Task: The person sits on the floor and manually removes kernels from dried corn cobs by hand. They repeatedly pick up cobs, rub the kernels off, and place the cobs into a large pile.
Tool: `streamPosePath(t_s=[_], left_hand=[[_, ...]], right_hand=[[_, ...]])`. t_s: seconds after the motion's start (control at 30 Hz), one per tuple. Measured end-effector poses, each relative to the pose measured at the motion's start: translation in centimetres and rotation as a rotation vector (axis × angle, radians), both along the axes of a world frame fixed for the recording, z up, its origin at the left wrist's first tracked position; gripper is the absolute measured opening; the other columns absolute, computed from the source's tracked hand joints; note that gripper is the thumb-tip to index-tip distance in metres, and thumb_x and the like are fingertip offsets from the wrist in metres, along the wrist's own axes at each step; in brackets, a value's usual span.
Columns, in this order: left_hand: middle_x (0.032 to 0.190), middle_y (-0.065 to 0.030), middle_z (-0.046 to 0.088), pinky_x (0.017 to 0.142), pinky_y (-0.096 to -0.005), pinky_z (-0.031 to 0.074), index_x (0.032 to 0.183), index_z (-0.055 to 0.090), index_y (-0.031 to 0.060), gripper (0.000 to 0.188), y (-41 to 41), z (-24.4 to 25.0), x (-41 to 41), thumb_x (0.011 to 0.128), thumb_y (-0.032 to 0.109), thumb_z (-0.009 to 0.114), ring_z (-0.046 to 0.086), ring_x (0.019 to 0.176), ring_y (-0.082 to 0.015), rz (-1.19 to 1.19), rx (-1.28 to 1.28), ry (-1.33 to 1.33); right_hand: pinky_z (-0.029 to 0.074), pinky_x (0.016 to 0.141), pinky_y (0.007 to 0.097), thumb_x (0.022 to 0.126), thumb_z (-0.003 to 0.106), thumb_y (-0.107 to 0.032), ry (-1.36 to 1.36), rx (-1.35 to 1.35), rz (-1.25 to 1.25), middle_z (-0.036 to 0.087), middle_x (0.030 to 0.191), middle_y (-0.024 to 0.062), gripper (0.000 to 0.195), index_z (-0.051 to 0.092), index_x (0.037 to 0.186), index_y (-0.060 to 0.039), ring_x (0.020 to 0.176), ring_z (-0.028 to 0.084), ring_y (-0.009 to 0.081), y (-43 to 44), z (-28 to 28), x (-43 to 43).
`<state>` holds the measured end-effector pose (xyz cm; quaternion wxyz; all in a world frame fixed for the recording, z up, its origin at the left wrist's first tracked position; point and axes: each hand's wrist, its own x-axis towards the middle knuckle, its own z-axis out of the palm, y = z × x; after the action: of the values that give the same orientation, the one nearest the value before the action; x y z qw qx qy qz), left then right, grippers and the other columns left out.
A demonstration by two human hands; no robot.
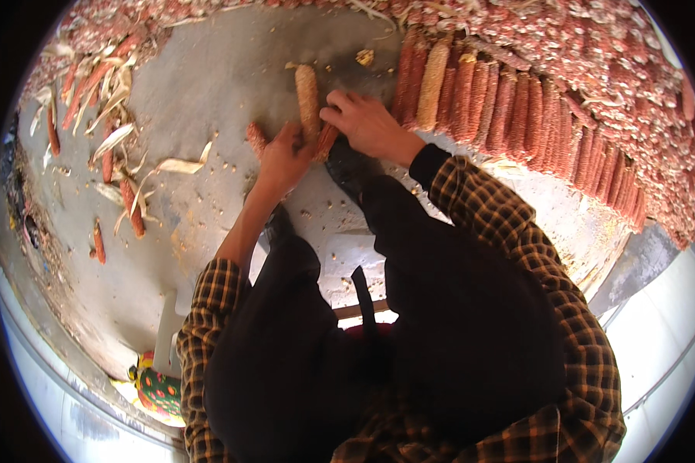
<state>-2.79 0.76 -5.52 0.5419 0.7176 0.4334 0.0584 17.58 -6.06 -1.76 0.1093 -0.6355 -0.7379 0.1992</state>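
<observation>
Between my feet, a tan corncob lies on the concrete floor, pointing away from me. My left hand curls over its near end, and the fingertips are partly hidden. A reddish corncob shows on the left of that hand, mostly covered by it. To the right of the tan cob is a darker red corncob, beside my right shoe. My right hand is bent at the upper end of this red cob; thumb and forefinger are close to it, but a firm grip cannot be made out.
A row of corncobs is stacked side by side at the right, against a big cob pile. Loose cobs and dry husks litter the left floor. Black shoes stand close to my hands. A patterned cloth lies lower left.
</observation>
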Motion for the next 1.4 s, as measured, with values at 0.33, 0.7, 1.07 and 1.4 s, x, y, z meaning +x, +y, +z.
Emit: streamPosePath(t_s=[0.33, 0.7, 1.07, 1.4], left_hand=[[0.082, -0.0177, 0.064, 0.069, -0.0401, 0.051, 0.099, 0.053, 0.0017, 0.03, -0.3, -0.3, 0.5, 0.077, 0.014, 0.069, 0.065, 0.075, -0.0331, -0.03, 0.022, 0.092], [0.076, -0.0151, 0.063, 0.066, -0.0384, 0.051, 0.098, 0.055, -0.0015, 0.031, -0.5, 0.1, 0.4, 0.076, 0.015, 0.07, 0.065, 0.07, -0.0282, -0.013, 0.004, 0.067], [0.089, -0.008, 0.065, 0.063, -0.0294, 0.055, 0.103, 0.06, -0.0012, 0.032, 0.7, 4.4, 3.3, 0.078, 0.015, 0.072, 0.065, 0.073, -0.0164, 0.141, -0.775, -0.077], [0.095, -0.0031, 0.062, 0.073, -0.0293, 0.054, 0.112, 0.058, 0.0014, 0.03, 0.7, 6.9, 4.7, 0.09, 0.022, 0.06, 0.062, 0.082, -0.0122, -0.132, -1.037, -0.301]], right_hand=[[0.058, 0.061, 0.0329, 0.084, 0.065, -0.016, -0.416, 0.143, -0.454, 0.062, 0.104, 0.0078, 0.03, 0.059, 0.113, -0.0131, 0.077, 0.067, 0.0228, -3.2, 9.0, 14.0], [0.057, 0.059, 0.0343, 0.087, 0.06, -0.012, -0.493, 0.263, -0.465, 0.064, 0.104, 0.0068, 0.025, 0.061, 0.111, -0.011, 0.077, 0.068, 0.0244, -3.8, 8.1, 15.8], [0.053, 0.068, 0.0373, 0.084, 0.063, -0.009, 0.374, 0.005, -0.492, 0.064, 0.089, 0.0118, 0.022, 0.06, 0.105, -0.0058, 0.079, 0.065, 0.0299, -5.1, 6.5, 4.3], [0.052, 0.079, 0.0387, 0.079, 0.064, -0.005, 0.047, 0.203, -0.04, 0.053, 0.119, 0.0123, 0.04, 0.054, 0.118, -0.0058, 0.093, 0.06, 0.0333, -2.6, 6.8, 5.7]])
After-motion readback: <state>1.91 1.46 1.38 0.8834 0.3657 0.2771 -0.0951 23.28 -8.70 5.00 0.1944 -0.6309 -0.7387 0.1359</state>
